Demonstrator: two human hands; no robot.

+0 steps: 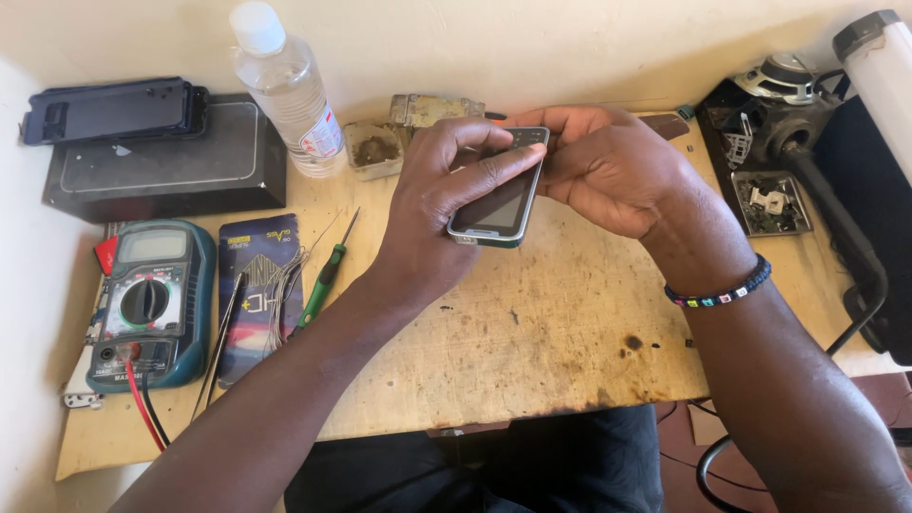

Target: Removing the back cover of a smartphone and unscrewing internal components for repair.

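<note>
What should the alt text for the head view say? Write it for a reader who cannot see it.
Two bare hands, the left hand and the right hand, hold a small phone above a worn wooden table. To the left lie a multimeter, a green screwdriver and tweezers, with a plastic bottle behind.

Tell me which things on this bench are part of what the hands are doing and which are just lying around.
In hand: phone, held by left hand and right hand.

Lying about: multimeter, green screwdriver, tweezers, water bottle, black box, speaker parts.
</note>
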